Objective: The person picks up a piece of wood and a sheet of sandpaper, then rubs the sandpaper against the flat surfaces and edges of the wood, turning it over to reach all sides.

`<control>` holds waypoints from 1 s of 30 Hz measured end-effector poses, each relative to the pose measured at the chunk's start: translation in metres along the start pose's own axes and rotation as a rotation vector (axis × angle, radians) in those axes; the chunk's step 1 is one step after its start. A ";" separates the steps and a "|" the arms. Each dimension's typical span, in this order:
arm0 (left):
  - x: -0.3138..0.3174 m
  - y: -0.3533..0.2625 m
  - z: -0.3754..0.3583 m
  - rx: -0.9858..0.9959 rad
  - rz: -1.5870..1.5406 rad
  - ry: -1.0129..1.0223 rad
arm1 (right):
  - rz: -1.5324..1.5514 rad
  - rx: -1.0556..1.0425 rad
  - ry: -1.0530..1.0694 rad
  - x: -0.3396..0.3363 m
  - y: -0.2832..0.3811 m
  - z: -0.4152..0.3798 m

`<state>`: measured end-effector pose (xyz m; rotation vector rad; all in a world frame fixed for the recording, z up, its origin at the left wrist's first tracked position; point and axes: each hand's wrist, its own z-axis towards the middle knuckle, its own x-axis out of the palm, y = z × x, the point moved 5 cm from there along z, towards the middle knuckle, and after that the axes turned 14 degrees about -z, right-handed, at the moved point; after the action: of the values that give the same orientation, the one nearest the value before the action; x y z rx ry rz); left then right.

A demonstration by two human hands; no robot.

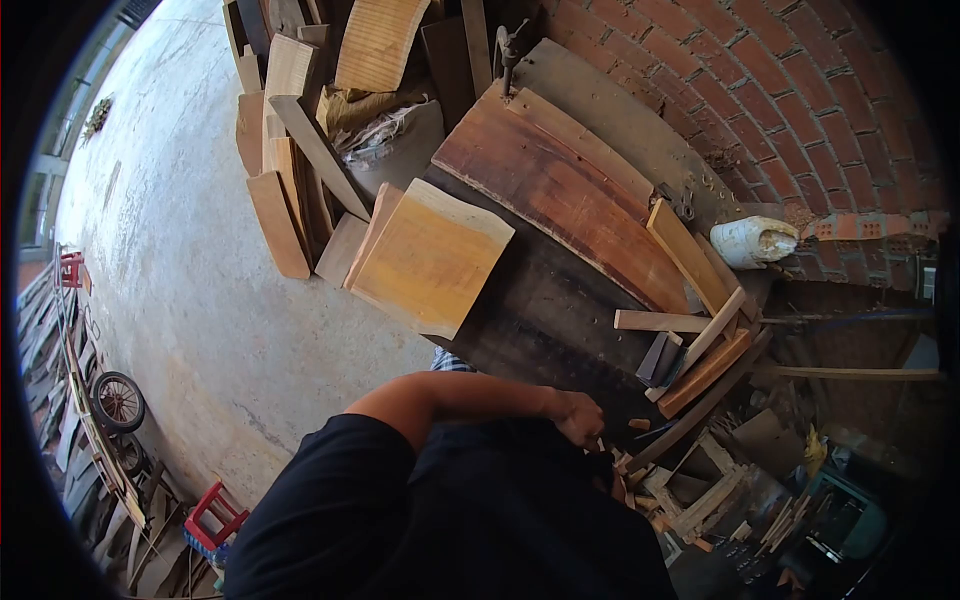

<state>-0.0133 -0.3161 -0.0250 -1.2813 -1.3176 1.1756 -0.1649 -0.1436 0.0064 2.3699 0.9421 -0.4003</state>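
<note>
My left arm reaches across the front of my dark shirt. My left hand point(578, 418) is closed at the right side of my body, close to the near edge of the dark workbench point(530, 290). What its fingers hold, if anything, is hidden. My right hand cannot be made out; my shirt covers that side. Just beyond my left hand, a small wood offcut point(639, 424) lies on the bench edge. Several wood strips point(707, 340) lean together farther along, beside a dark block point(660, 358).
A wide reddish-brown plank point(570, 200) lies along the bench below a brick wall point(790, 100). Yellowish boards point(430, 255) are stacked at the bench's left end. More boards point(290, 180) stand beyond. Wood scraps point(700, 490) and a white container point(752, 243) are at right; a red stool point(215, 515) at lower left.
</note>
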 end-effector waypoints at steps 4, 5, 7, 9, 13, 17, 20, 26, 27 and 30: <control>-0.002 -0.003 0.010 0.151 0.369 -0.071 | -0.090 -0.161 -0.244 -0.001 0.008 -0.002; 0.001 -0.005 0.010 0.356 0.483 -0.173 | -0.084 -0.153 -0.242 0.000 0.016 -0.006; 0.003 -0.013 0.013 0.450 0.540 -0.155 | -0.091 -0.089 -0.277 0.000 0.038 -0.018; -0.001 -0.022 0.013 0.544 0.601 -0.143 | -0.272 -0.279 -0.391 -0.004 0.045 -0.012; 0.002 -0.033 0.012 0.551 0.668 -0.011 | -0.593 -0.120 -0.376 -0.007 0.061 -0.007; 0.003 -0.041 0.004 0.546 0.621 0.047 | -0.298 -0.328 -0.461 0.000 0.050 -0.004; -0.002 -0.037 0.005 0.422 0.481 0.041 | -0.250 -0.343 -0.492 0.003 0.057 -0.002; -0.003 -0.024 0.015 0.230 0.375 0.048 | -0.447 -0.405 -0.466 0.020 0.056 -0.005; 0.002 -0.027 0.018 0.302 0.480 0.057 | -0.476 -0.423 -0.468 0.022 0.060 0.001; 0.005 -0.031 0.026 0.417 0.566 0.011 | -0.535 -0.463 -0.517 0.023 0.079 0.002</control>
<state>-0.0429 -0.3121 0.0031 -1.3744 -0.6510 1.7209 -0.0932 -0.1801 0.0253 1.4737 1.2357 -0.8443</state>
